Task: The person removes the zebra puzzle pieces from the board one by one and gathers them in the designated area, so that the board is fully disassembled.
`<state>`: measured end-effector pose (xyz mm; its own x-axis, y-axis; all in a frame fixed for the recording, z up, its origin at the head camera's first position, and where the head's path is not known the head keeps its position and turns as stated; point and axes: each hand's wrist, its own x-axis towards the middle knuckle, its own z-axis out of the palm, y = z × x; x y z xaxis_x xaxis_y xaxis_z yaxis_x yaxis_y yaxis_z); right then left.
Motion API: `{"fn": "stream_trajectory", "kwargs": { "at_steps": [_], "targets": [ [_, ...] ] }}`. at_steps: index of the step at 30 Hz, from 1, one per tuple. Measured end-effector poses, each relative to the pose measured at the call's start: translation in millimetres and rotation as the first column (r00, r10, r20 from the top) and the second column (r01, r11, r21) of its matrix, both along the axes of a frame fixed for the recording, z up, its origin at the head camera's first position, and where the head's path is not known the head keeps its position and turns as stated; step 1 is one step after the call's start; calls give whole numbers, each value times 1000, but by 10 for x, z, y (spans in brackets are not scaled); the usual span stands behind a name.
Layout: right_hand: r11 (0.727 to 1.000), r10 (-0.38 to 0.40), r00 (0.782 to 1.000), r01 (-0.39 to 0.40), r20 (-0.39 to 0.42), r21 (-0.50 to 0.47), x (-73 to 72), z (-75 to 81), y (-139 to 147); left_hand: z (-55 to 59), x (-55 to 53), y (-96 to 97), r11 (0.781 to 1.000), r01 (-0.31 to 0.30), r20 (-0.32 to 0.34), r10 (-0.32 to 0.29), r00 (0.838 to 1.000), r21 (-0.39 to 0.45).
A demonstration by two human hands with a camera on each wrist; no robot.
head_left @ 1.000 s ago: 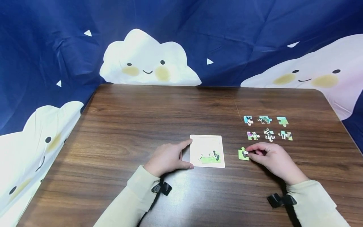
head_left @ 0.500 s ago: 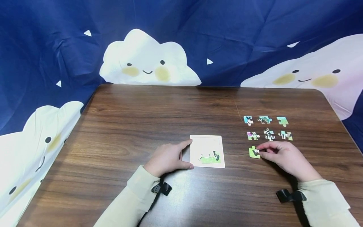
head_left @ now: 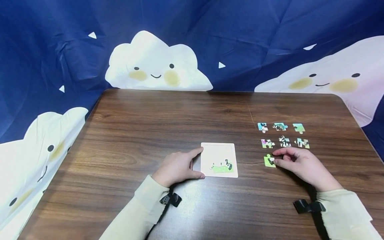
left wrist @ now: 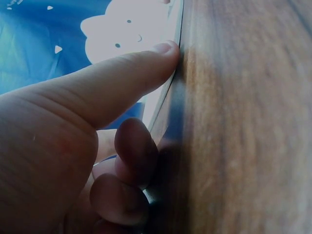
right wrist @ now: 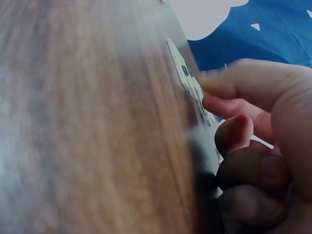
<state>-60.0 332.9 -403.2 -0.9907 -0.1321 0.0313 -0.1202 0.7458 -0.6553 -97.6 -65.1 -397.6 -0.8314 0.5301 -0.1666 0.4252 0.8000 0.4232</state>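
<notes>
Straight, spread fingers of my left hand (head_left: 177, 166) touch the left edge of a square puzzle tray (head_left: 214, 153): index near its upper corner, thumb at its lower corner. The tray is pale, with a green and black-and-white picture at lower right. My right hand (head_left: 303, 166) is at the right edge of a green jigsaw piece (head_left: 268, 161) with a black-and-white patch, which lies flat on the table. Its thumb and index finger stand slightly apart there. In the right wrist view the thumb tip blurs beside the piece (right wrist: 179, 66); whether it touches is unclear.
Behind the right hand, two rows of loose jigsaw pieces (head_left: 280, 126) lie on the brown wooden table (head_left: 135, 133). A blue curtain (head_left: 234, 33) with smiling clouds hangs along the back and sides. Black straps (head_left: 309, 206) circle both wrists.
My right hand has slid the green piece rightward, under the rows of pieces. Its index finger has since lifted a little from the thumb. The left hand and tray stay put.
</notes>
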Motion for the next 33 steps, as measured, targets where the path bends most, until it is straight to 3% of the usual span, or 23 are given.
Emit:
{"fn": "stream_trajectory", "kwargs": {
  "at_steps": [8, 19, 27, 33],
  "targets": [
    [1000, -6, 1000, 5, 19, 28, 17, 26, -25, 8, 6, 3, 1000, -2, -1, 2, 1000, 6],
    [999, -16, 1000, 15, -18, -39, 16, 9, -74, 11, 4, 1, 1000, 1, 3, -2, 1000, 7],
    [999, -6, 999, 4, -43, -42, 23, 62, -349, 1, 4, -1, 1000, 5, -4, -5, 1000, 24],
    [996, 48, 997, -52, -57, -69, 21, 52, -648, 2, 1, 0, 1000, 1, -3, -1, 1000, 13]
  ]
}}
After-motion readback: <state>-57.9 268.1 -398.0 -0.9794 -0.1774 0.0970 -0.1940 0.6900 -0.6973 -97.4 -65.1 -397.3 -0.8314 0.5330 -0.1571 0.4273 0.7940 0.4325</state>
